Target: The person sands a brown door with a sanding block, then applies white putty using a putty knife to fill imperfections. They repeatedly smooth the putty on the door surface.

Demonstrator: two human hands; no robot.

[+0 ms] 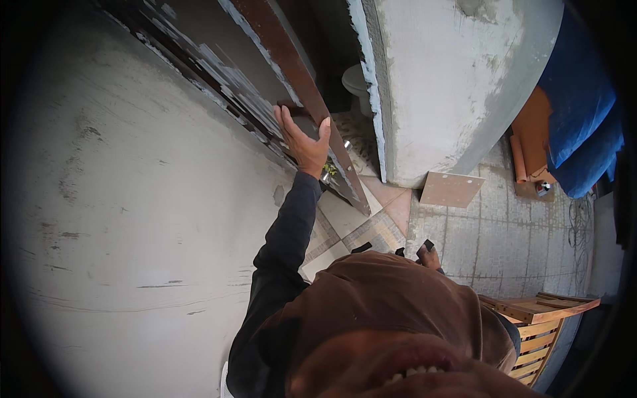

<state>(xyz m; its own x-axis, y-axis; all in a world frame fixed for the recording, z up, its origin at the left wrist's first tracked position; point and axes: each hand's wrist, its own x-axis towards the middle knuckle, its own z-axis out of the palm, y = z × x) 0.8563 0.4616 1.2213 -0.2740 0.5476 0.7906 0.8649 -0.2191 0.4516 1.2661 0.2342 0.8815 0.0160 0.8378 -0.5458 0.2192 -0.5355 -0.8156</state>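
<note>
A brown door [346, 174], smeared with white along its edges, stands ajar in front of me. My left hand [307, 147] grips its upright edge. The thumb lies on the edge side and the fingers reach over the door's left face. The dark-sleeved left arm stretches forward along the grey wall. My right hand does not show; only a bit of dark right sleeve is seen beside my brown shirt [391, 292].
A plastered wall [458, 79] with a ragged edge stands right of the doorway. A white toilet [357, 79] is inside. A beige square tile [452, 190] is at the wall's foot. Farther right are a blue tarp [580, 106] and slatted wooden furniture [539, 331]. A bare grey wall [146, 205] fills the left.
</note>
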